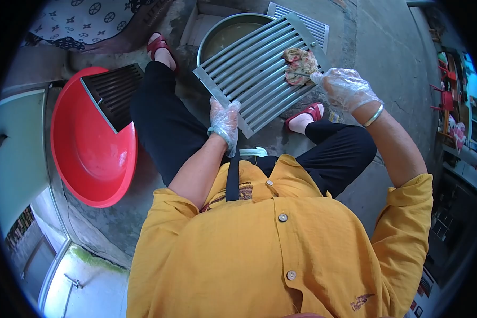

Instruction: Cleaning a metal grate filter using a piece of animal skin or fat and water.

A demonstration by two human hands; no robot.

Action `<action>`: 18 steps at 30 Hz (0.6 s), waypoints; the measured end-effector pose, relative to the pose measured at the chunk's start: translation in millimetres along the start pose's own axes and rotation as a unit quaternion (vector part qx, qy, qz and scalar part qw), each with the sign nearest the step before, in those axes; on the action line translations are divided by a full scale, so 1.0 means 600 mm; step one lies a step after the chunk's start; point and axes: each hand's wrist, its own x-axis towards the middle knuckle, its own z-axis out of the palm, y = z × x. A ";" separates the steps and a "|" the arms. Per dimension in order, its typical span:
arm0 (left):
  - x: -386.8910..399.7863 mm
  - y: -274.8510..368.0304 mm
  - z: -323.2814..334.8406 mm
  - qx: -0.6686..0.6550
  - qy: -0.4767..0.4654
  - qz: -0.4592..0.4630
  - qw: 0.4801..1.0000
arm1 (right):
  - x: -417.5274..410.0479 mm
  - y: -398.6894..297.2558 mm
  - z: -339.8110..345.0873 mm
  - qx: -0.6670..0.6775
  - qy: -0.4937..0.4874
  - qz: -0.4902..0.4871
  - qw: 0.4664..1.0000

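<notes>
A slatted metal baffle filter (pixel 246 63) is tilted in front of me, over the rim of a round metal basin (pixel 210 33). My left hand (pixel 225 119), in a clear plastic glove, grips the filter's near left edge. Also gloved in plastic, my right hand (pixel 348 88) is at the filter's right end, its fingers closed on a thin rod-like tool (pixel 300 73). The tip of the rod lies across a crumpled, stained cloth (pixel 298 59) resting on the slats. Whether my fingers also pinch the cloth is hidden.
Left of my leg stands a red plastic tub (pixel 95 159) with a dark slatted filter (pixel 115 95) across its rim. Another light slatted panel (pixel 318 30) lies behind the basin. A patterned cloth cover (pixel 83 24) hangs at upper left. Red chairs (pixel 445 97) stand far right.
</notes>
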 end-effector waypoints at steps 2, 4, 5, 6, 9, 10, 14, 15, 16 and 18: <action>0.000 0.000 -0.002 0.010 -0.006 0.004 1.000 | 0.006 0.000 -0.002 -0.027 -0.010 -0.013 1.000; 0.003 -0.005 -0.005 0.020 -0.013 0.009 1.000 | 0.023 0.005 0.011 -0.088 0.035 -0.060 0.994; 0.006 -0.011 -0.006 0.023 -0.013 0.009 1.000 | 0.026 0.005 0.016 -0.088 0.035 -0.060 0.994; 0.007 -0.013 -0.006 0.025 -0.013 0.008 1.000 | 0.027 0.001 0.016 -0.112 0.036 -0.072 0.990; 0.009 -0.015 -0.006 0.025 -0.003 -0.002 1.000 | 0.029 0.004 0.012 -0.145 0.022 -0.094 0.985; 0.007 -0.013 -0.004 0.024 -0.003 -0.003 1.000 | 0.028 0.008 0.009 -0.152 0.008 -0.104 0.983; 0.004 -0.007 0.001 0.015 0.013 -0.011 1.000 | 0.032 0.028 0.006 -0.065 0.020 -0.103 0.992; 0.004 -0.007 0.003 0.004 0.021 -0.008 1.000 | 0.049 0.043 0.025 -0.051 0.003 -0.082 0.995; 0.000 0.001 0.006 0.003 0.021 -0.009 1.000 | 0.056 0.049 0.032 -0.037 -0.014 -0.062 0.997; -0.008 0.016 0.005 0.008 0.001 -0.039 0.999 | 0.056 0.054 0.034 -0.019 -0.002 -0.053 0.998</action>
